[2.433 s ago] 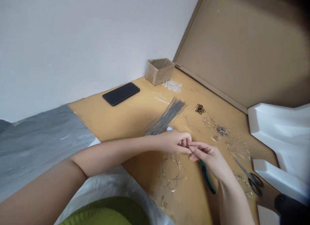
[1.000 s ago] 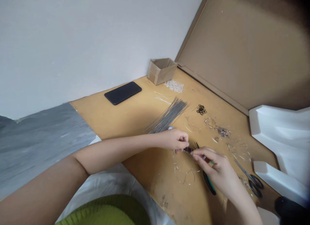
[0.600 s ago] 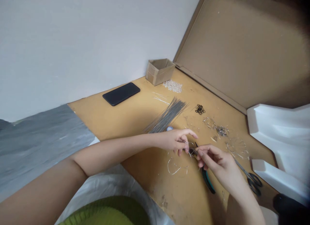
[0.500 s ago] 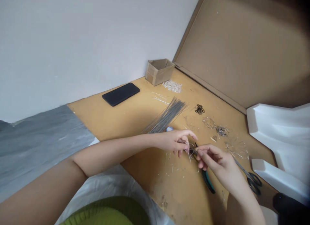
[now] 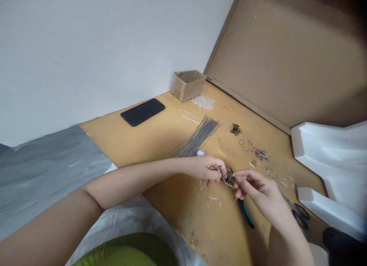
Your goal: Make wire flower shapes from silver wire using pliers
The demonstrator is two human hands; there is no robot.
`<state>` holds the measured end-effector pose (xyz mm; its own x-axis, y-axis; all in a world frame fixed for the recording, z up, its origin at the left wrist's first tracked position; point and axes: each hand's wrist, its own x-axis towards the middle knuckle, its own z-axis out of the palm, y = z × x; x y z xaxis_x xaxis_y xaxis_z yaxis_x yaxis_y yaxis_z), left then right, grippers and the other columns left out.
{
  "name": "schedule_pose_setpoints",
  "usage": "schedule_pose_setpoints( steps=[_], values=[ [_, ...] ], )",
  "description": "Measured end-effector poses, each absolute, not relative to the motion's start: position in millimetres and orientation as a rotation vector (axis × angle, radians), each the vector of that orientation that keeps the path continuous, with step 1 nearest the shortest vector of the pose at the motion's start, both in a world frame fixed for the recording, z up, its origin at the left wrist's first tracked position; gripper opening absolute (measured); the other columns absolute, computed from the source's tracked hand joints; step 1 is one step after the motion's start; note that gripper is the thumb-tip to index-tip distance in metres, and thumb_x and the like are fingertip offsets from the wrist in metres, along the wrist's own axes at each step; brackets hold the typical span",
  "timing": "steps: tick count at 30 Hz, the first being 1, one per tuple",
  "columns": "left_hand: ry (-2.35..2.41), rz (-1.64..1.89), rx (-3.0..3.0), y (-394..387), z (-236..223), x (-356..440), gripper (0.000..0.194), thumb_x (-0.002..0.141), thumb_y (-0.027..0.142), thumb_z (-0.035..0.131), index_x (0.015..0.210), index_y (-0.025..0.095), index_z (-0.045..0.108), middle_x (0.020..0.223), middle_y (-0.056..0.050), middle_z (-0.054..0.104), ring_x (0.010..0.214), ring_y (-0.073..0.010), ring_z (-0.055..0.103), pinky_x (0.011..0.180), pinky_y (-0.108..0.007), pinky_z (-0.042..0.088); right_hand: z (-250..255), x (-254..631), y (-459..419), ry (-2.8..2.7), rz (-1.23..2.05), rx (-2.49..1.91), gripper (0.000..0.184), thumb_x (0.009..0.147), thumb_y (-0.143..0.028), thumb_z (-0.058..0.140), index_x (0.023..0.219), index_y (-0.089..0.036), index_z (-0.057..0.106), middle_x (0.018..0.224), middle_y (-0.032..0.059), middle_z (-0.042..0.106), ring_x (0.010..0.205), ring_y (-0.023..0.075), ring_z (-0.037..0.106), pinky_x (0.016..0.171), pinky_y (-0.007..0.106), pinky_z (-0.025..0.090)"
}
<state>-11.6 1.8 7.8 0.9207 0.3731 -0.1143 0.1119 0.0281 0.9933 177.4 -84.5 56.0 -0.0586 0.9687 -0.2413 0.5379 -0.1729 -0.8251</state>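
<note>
My left hand [image 5: 210,169] is closed around a loop of thin silvery wire [image 5: 212,198], which dangles below the fingers with small bits along it. My right hand [image 5: 249,184] pinches a thin wire end between thumb and fingertips, just right of my left hand. On the table beneath both hands lie pliers [image 5: 245,214] with black and teal handles, their jaws partly hidden. A bundle of straight grey wires [image 5: 199,134] rests beyond my left wrist. Close to that wrist is a small round item, white and blue [image 5: 200,153].
Black rings [image 5: 236,129], tangled wire pieces [image 5: 262,154] and scissors [image 5: 299,216] lie to the right. Farther back are a cardboard box [image 5: 188,86], a pile of small clear pieces [image 5: 203,102] and a black phone [image 5: 142,112]. White moulded foam [image 5: 309,143] stands at the right edge.
My left fingers have curled in and closed on the wire, the index finger no longer stretched out. The dangling loop shows more clearly below. My right hand has barely moved.
</note>
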Motion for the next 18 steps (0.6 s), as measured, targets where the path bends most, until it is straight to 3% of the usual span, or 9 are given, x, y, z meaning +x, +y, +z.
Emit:
schedule_pose_setpoints(
  steps=[5,12,18],
  values=[
    [0.42,0.197,1.548,2.5,5.2,-10.2,0.015,0.077,0.011,0.051,0.092,0.014,0.05,0.061,0.007,0.048,0.05,-0.0046,0.052,0.05,-0.016,0.041,56.9,177.3,-83.3,-1.593,1.132,-1.741,0.038,0.078,-0.053,0.055,0.084,-0.016,0.061,0.066,0.0048,0.063,0.053,0.0143,0.06,0.052,0.028,0.048],
    [0.418,0.228,1.562,3.3,4.1,-10.9,0.014,0.081,0.01,0.044,0.093,0.014,0.052,0.074,0.003,0.053,0.049,-0.0017,0.05,0.051,-0.016,0.041,56.7,177.8,-84.3,-1.577,1.132,-1.746,0.039,0.078,-0.054,0.054,0.084,-0.016,0.06,0.064,0.0045,0.063,0.052,0.0139,0.059,0.051,0.028,0.048],
    [0.438,0.196,1.561,3.1,5.1,-10.9,0.014,0.083,0.012,0.043,0.095,0.015,0.05,0.074,0.003,0.053,0.051,-0.003,0.05,0.049,-0.015,0.042,55.1,177.9,-83.4,-1.549,1.136,-1.761,0.041,0.077,-0.057,0.054,0.084,-0.016,0.059,0.065,0.0042,0.062,0.053,0.0143,0.059,0.051,0.029,0.047]
  ],
)
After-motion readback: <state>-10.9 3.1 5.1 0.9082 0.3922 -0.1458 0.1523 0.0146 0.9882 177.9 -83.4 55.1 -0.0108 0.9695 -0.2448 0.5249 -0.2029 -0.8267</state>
